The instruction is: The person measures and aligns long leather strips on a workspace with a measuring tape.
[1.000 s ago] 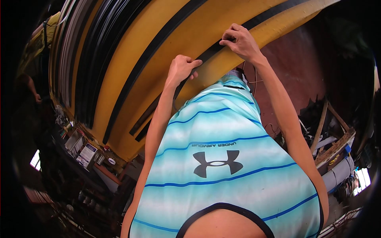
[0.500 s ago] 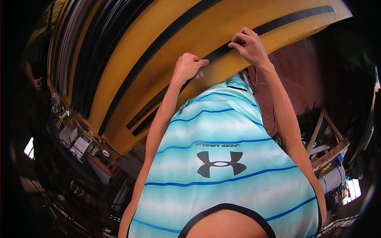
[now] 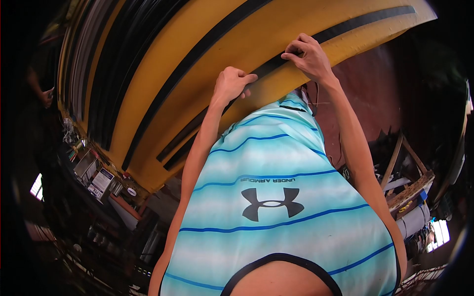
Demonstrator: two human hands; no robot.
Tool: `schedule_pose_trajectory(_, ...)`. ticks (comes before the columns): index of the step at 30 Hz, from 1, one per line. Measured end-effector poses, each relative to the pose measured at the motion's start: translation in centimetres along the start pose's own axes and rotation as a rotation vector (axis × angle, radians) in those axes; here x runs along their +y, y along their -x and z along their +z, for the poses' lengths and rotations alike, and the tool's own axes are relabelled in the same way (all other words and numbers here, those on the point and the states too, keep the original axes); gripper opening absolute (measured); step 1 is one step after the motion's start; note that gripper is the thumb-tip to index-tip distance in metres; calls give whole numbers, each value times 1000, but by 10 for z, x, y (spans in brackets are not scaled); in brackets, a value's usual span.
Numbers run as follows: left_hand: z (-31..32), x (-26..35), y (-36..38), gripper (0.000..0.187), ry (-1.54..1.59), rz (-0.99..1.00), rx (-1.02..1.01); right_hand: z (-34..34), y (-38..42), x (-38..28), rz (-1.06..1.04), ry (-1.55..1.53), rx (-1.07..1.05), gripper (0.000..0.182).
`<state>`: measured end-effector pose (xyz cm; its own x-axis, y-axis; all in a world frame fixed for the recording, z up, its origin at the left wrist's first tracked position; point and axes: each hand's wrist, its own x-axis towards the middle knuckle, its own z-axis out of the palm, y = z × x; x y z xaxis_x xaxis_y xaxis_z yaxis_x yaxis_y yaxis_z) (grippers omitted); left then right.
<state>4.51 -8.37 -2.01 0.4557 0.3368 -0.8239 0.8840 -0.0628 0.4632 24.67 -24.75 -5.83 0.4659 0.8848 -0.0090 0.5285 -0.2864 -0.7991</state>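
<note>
A long black strip [image 3: 272, 67] lies along the near edge of a yellow tabletop [image 3: 207, 64]. My left hand [image 3: 231, 85] is closed at the strip, thumb pointing right along it and fingers curled at its near side. Farther right, my right hand [image 3: 310, 58] pinches at the same strip, with thumb and curled forefinger close together. A short bare length of strip shows between the two hands. Beyond them, another black strip [image 3: 185, 71] runs roughly parallel across the yellow surface. Two shorter dark strip ends [image 3: 180, 143] lie left of my left wrist.
Several black and grey strips [image 3: 111, 64] lie bunched at the far left of the tabletop. Another person's hand [image 3: 48, 97] shows at the left edge. A cluttered shelf with a printed card [image 3: 102, 181] stands lower left; a wooden frame [image 3: 410, 192] stands at right.
Both hands keep nearly the same place and pose on the strip. The view has shifted very slightly, and the other person's hand at the left has moved a little.
</note>
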Motion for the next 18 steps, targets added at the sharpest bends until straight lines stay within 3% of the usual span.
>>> schedule_pose_trajectory(18, 2, 1, 2, 39, -50, -4, 42, 2, 0, 4, -12, -13, -2, 17)
